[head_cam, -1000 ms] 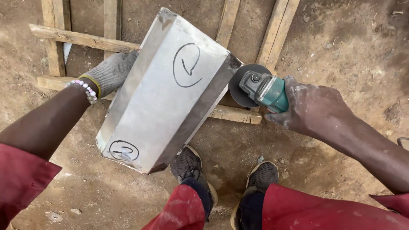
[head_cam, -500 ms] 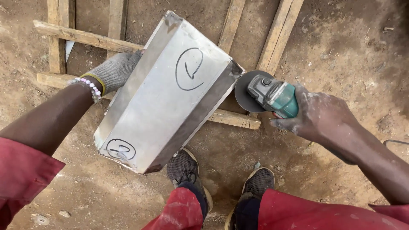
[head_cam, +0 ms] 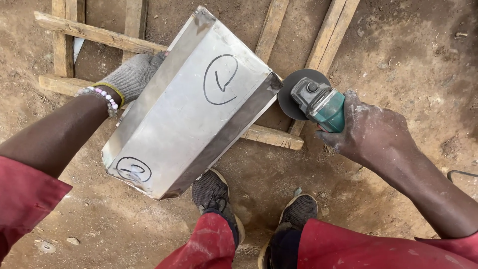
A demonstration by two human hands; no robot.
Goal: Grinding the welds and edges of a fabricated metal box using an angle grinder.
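Bare brown dirt floor (head_cam: 398,55) carries a frame of rough wooden slats (head_cam: 94,34). On that frame rests the tilted sheet-metal box (head_cam: 189,114). Below the frame, 2 dusty shoes (head_cam: 214,192) stand on the dirt.

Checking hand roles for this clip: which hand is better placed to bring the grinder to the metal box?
Right. The right hand already grips the grinder, whose disc sits just off the box corner. The gloved left hand is braced against the box's far side.

Just a rough wooden frame (head_cam: 271,137) lying on the dirt floor (head_cam: 413,55) under both hands, plus worn shoes (head_cam: 214,192) below them.
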